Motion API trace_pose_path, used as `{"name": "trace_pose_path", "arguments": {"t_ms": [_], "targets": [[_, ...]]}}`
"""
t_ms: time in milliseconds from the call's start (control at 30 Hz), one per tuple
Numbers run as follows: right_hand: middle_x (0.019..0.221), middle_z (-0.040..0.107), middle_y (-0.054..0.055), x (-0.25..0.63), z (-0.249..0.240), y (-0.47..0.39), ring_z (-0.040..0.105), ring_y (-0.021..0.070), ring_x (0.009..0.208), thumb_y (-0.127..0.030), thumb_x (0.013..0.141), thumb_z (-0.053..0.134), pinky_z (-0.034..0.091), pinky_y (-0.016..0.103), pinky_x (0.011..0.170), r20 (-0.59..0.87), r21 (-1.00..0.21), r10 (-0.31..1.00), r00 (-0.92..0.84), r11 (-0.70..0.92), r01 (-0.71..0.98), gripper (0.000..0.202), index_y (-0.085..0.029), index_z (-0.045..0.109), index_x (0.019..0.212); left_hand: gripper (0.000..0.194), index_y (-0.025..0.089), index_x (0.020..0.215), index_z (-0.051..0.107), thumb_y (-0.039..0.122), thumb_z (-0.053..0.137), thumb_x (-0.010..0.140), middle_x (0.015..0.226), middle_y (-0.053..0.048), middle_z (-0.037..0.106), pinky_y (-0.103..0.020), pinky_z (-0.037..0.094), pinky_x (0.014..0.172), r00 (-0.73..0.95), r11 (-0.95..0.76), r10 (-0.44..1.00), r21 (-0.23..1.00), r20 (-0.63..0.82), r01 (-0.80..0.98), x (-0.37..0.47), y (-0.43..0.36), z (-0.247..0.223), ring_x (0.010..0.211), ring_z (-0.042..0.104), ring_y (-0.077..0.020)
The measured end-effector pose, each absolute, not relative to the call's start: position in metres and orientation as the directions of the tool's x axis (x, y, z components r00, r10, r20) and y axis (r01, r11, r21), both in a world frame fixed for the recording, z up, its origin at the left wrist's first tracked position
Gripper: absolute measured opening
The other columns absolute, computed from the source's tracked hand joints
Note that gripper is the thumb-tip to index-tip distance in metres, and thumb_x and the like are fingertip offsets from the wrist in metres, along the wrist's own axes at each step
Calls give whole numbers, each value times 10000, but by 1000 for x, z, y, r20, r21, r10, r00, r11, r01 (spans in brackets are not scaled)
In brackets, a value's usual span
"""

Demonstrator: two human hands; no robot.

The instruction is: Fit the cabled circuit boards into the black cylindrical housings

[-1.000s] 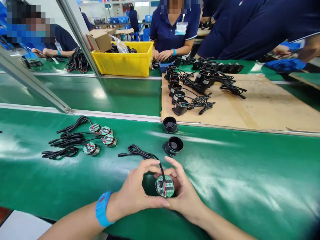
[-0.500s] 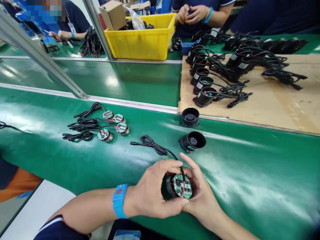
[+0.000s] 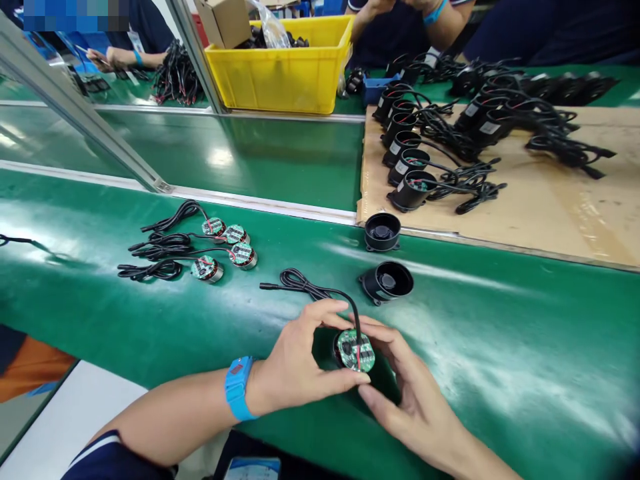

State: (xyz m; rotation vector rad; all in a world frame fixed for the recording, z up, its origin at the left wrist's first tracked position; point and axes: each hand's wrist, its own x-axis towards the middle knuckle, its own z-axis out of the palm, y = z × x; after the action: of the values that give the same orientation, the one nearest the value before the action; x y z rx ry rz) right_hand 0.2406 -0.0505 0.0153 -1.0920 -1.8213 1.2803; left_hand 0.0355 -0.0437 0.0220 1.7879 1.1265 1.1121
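Note:
A small round motor with a green circuit board (image 3: 356, 351) on top is between my two hands, low over the bench. My left hand (image 3: 295, 360), a blue band on its wrist, grips it with the thumb along the near edge and the fingers behind. Curved round the other side, my right hand (image 3: 415, 380) has its fingertips at the far edge and its thumb near my left thumb; a gap shows between palm and motor. From the board a black cable (image 3: 303, 283) runs up and left to a coil on the bench. Beyond stand two black round housings (image 3: 387, 283), (image 3: 383, 232).
Several motors with boards (image 3: 243, 255) and coiled cables lie at the left on the green bench (image 3: 500, 347). A cardboard sheet (image 3: 565, 220) carries several wired housings (image 3: 411, 190). Behind are a yellow bin (image 3: 280, 80), a metal post (image 3: 100, 113) and co-workers' hands (image 3: 117, 57).
The motor has moved slightly up and left in my hands. My right hand has loosened, its palm and thumb drawing away from the motor. The view has shifted a little.

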Motion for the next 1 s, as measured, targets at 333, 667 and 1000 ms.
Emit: {"name": "trace_pose_path", "arguments": {"t_ms": [333,667,1000], "targets": [[1177,690,92,242,7,-37,692,258,1051,-471,863,763,597,403,895,115,-821,909,-400,314,478,481,-255,582,1253,710,225,1435,420,606,672,891,1133,-81,691,-434,590,921,368,-394,896,828,249,399,39,-35,-2,986,710,-251],[1141,710,33,252,-1,-36,723,204,986,-464,842,796,639,327,839,92,-871,903,-419,277,405,448,-302,632,1226,708,297,1466,398,234,736,847,1310,-55,654,-404,583,947,471,-404,858,839,208,366,33,-33,7,1054,689,-238],[1147,690,41,250,1,-28,682,197,887,-494,742,869,616,309,691,138,-844,874,-467,350,405,688,-316,554,1327,1072,367,1588,195,328,878,763,1235,-70,595,-433,549,990,619,-400,778,844,107,358,17,-12,8,1098,635,-265]]}}
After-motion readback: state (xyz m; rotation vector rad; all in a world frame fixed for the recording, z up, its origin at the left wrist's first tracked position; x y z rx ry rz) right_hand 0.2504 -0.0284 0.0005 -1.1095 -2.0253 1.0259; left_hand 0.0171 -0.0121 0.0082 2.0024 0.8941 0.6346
